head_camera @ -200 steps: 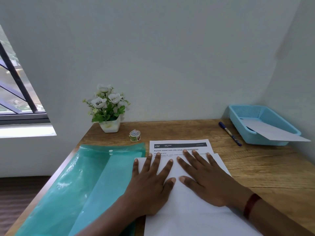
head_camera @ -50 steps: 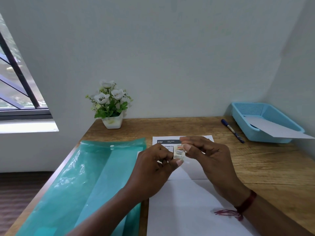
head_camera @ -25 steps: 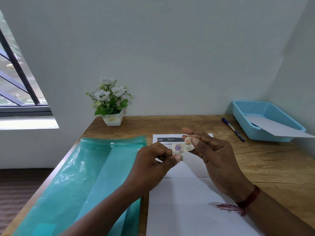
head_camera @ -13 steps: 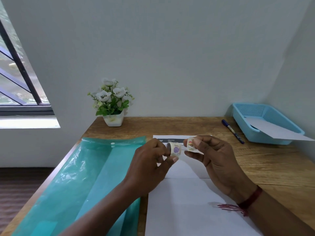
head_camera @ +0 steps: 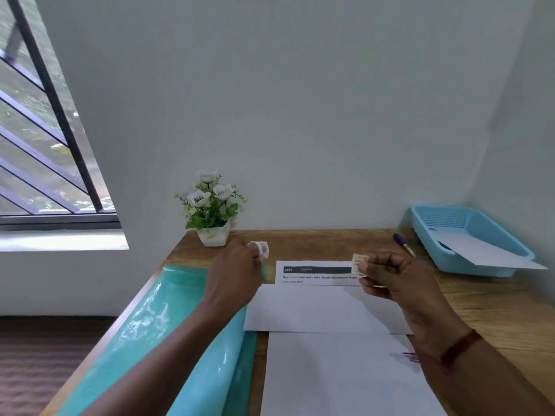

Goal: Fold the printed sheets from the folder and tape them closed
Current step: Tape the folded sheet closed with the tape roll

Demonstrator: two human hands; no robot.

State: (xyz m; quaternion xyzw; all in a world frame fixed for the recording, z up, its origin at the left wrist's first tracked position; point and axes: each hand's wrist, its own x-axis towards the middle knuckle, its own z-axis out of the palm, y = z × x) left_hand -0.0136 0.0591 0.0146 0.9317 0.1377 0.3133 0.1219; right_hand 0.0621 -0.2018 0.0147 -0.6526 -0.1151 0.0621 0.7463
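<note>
A printed sheet lies folded on the wooden desk, its lower flap turned up so that only the dark header and a line of text show at the top. My left hand holds a small roll of patterned tape above the desk near the flower pot. My right hand pinches a short piece of tape over the sheet's top right corner. Another white sheet lies nearer to me. The teal plastic folder lies open on the left.
A small white pot of flowers stands at the back by the wall. A blue pen lies at the back right, next to a light blue basket holding a folded white sheet. A barred window is at the left.
My hands have drawn apart: the left has carried the roll left toward the flower pot, and the right keeps a torn-off piece of tape. Eight seconds ago both hands pressed flat on the fold.
</note>
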